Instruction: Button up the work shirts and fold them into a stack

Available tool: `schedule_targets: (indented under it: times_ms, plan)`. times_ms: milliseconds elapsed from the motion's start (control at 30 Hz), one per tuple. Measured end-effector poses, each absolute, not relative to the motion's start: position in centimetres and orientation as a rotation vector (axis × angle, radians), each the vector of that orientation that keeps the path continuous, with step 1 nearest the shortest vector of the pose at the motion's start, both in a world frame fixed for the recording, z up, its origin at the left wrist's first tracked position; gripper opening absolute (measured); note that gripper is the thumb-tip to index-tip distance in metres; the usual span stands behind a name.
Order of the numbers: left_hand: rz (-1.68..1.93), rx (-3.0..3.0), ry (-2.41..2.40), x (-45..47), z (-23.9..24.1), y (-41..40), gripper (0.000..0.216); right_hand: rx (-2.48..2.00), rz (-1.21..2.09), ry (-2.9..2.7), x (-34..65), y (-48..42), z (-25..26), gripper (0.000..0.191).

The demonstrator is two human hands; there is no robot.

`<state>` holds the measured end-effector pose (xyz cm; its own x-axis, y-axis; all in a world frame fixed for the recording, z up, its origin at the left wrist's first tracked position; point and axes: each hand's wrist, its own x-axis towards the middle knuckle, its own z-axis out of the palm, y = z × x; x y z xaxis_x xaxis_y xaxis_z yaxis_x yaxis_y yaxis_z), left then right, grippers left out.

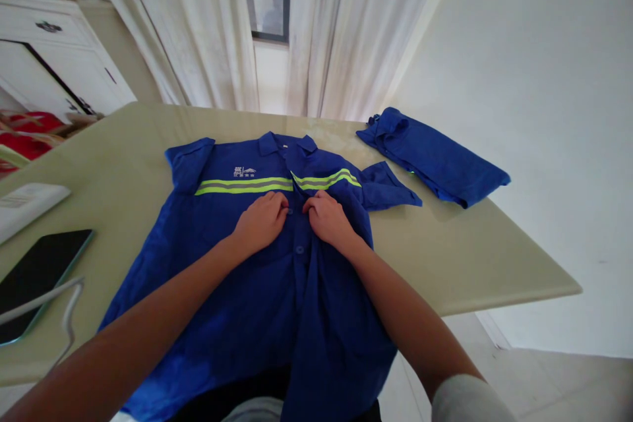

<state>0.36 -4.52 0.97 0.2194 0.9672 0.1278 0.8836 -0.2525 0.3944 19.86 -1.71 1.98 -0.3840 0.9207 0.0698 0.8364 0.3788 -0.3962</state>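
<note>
A blue short-sleeved work shirt (212, 264) lies face up on the table, its collar at the far end and its hem hanging over the near edge. A yellow-green and grey reflective stripe crosses the chest. My left hand (264, 219) is closed on the button placket just below the stripe, beside a button (290, 211). Opposite it, my right hand (326, 214) pinches the other front edge of the shirt. The two hands are a small gap apart. Another button (299, 250) shows lower on the placket, where the front hangs open.
A folded blue garment (435, 158) lies at the table's right end. On the left are a dark-screened phone (44, 277), a white cable (69, 316) and a white device (30, 208). The pale table (494, 264) has a corner at right. Curtains (198, 20) hang behind.
</note>
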Motion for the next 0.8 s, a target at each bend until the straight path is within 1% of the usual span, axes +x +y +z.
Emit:
schedule_targets:
  times_ms: [67,167,333,400,500,567,667,800]
  plan:
    - [0.585,2.348,1.705,0.1,-0.1,-3.5,0.023,-1.589,0.426,-2.317,19.6,-1.7,1.7,0.025]
    - [0.664,2.402,1.594,-0.3,-1.3,-3.3,0.022,-1.64,0.417,-2.283,19.2,-1.9,1.2,0.04]
    - [0.754,2.301,1.498,-0.8,-1.5,-3.5,0.018,-1.72,0.407,-2.304,18.9,-2.4,1.4,0.045]
    - [0.771,2.278,1.481,-1.0,-1.6,-3.4,0.021,-1.772,0.398,-2.314,18.8,-2.6,1.8,0.04]
    - [0.79,2.274,1.491,-1.1,-1.7,-3.3,0.025,-1.773,0.405,-2.348,18.9,-2.5,2.0,0.018]
    - [0.813,2.281,1.508,-1.0,-1.7,-3.3,0.023,-1.693,0.448,-2.339,19.2,-2.0,1.8,0.01]
    - [0.846,2.283,1.511,-0.9,-1.6,-3.5,0.016,-1.5,0.547,-2.248,19.6,-1.3,1.3,0.005]
    - [0.839,2.324,1.475,-0.9,-1.5,-3.6,0.014,-1.332,0.687,-2.122,19.6,-1.1,1.1,0.007]
